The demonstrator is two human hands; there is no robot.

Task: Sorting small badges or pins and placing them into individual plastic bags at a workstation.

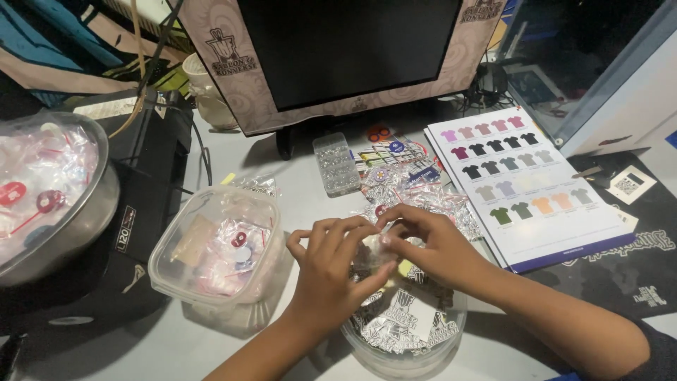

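Packet (377,248), a small clear one with something pale inside, sits pinched between both hands just above a round bowl (395,353) of printed cards. The left hand (331,264) curls its fingers around the packet's left side, thumb and fingertips closed on it. The right hand (430,247) meets it from the right, fingertips pressed together on the packet's top edge. Neither hand is nearer; the packet lies directly between them, touching both. Its long axis seems to run left to right, though the fingers hide most of it, so this is uncertain.

Left of the hands stands a square plastic tub (211,247) holding more packets and red-and-white round pieces. Farther left is a metal bowl (84,212) with similar pieces in a bag. Beyond the hands lies a heap of filled packets (409,187), a clear bead box (336,164), and a colour chart (525,180) of shirts. A dark monitor (345,49) stands behind.
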